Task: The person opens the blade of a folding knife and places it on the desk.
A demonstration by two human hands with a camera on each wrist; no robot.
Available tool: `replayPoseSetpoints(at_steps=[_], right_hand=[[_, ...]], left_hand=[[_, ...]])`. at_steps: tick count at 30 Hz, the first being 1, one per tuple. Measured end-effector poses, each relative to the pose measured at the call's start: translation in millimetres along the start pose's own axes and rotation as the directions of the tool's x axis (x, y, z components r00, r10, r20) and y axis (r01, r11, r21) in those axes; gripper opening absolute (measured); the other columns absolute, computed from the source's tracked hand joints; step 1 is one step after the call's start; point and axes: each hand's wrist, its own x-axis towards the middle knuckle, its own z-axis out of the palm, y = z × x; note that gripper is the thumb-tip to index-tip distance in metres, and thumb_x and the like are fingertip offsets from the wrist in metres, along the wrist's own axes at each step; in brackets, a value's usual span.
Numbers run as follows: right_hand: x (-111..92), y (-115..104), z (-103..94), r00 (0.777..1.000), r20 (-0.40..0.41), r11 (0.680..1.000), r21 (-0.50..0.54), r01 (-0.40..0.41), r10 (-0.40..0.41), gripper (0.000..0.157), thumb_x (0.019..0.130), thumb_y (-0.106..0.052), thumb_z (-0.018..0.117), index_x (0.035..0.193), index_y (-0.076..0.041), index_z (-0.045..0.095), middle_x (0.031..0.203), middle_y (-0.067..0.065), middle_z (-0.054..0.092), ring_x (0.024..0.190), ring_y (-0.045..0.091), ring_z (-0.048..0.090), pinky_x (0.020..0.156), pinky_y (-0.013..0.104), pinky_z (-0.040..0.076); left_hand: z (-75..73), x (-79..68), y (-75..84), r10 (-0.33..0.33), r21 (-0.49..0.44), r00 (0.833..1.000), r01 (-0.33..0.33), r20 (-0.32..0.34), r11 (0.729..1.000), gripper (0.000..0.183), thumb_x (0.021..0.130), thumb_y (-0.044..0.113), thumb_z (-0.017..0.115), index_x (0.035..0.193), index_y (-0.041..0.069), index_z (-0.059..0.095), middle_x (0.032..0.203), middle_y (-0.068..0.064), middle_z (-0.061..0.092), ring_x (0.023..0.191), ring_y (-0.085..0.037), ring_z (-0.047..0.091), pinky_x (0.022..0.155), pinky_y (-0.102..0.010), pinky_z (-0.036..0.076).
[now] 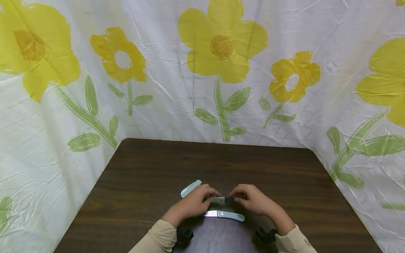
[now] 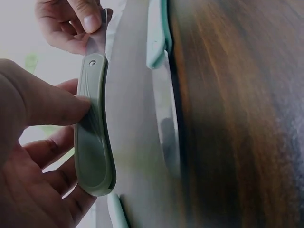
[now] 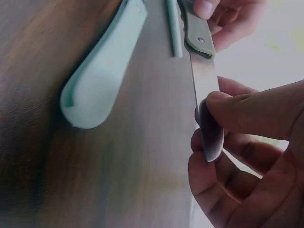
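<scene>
A folding knife with a grey-green handle (image 2: 95,137) is held unfolded above the table between both hands. My left hand (image 1: 193,203) grips the handle, its thumb pressed on the flat side. At the other end my right hand (image 1: 255,201) pinches the blade (image 3: 204,78) near its tip between thumb and fingers. Closer to the body, a second folding knife with a light mint handle (image 1: 231,215) lies unfolded on the table, its blade (image 2: 166,118) pointing left. Behind the left hand lies another mint piece (image 1: 191,188), apparently a folded knife, partly hidden by that hand.
The dark brown wooden table (image 1: 152,165) has rounded far corners. A white curtain (image 1: 167,116) with yellow flowers hangs around its far and side edges. Black straps (image 1: 265,235) with cameras sit at both wrists, below beige sleeves (image 1: 156,237).
</scene>
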Motion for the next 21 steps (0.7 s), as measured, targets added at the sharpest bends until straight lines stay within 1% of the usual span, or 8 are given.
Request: replayPoseSetpoints(at_steps=[3, 8, 15, 21], right_hand=[[-1, 3, 3.5, 1.0, -0.016, 0.999, -0.036, -0.01, 0.009, 0.016, 0.102, -0.005, 0.068, 0.113, -0.012, 0.077, 0.108, 0.004, 0.074, 0.09, 0.004, 0.064, 0.075, 0.027, 0.055], [-1, 10, 9.6, 0.999, -0.05, 0.998, -0.069, -0.005, 0.001, 0.011, 0.1, -0.004, 0.07, 0.106, -0.011, 0.076, 0.105, 0.002, 0.075, 0.089, 0.006, 0.064, 0.076, 0.029, 0.055], [-2, 18, 15.3, 0.997, -0.056, 0.995, -0.085, -0.058, 0.054, 0.01, 0.099, -0.003, 0.071, 0.099, -0.013, 0.074, 0.096, -0.001, 0.071, 0.082, 0.002, 0.058, 0.072, 0.026, 0.051], [-4, 21, 16.4, 0.995, -0.067, 0.992, -0.094, -0.079, 0.073, 0.01, 0.098, -0.002, 0.072, 0.098, -0.012, 0.074, 0.093, -0.004, 0.07, 0.079, 0.002, 0.057, 0.069, 0.026, 0.051]], left_hand=[[3.9, 1.5, -3.3, 0.003, 0.028, 1.0, -0.003, -0.017, 1.0, 0.026, 0.104, 0.002, 0.06, 0.122, 0.009, 0.076, 0.112, -0.004, 0.073, 0.103, -0.014, 0.064, 0.091, -0.032, 0.055], [10.7, 5.0, -7.7, 0.018, 0.067, 1.0, -0.017, -0.025, 0.998, 0.023, 0.101, 0.0, 0.062, 0.117, 0.006, 0.077, 0.108, -0.006, 0.074, 0.103, -0.017, 0.067, 0.091, -0.032, 0.055], [15.3, 7.8, -8.4, 0.02, 0.087, 0.999, -0.017, -0.031, 0.996, 0.02, 0.099, 0.0, 0.065, 0.114, 0.005, 0.078, 0.103, -0.007, 0.074, 0.097, -0.013, 0.066, 0.087, -0.028, 0.055], [15.0, 7.6, -9.7, 0.01, 0.082, 0.998, -0.005, -0.058, 0.997, 0.018, 0.098, 0.001, 0.068, 0.113, 0.004, 0.078, 0.103, -0.009, 0.073, 0.098, -0.02, 0.067, 0.087, -0.031, 0.055]])
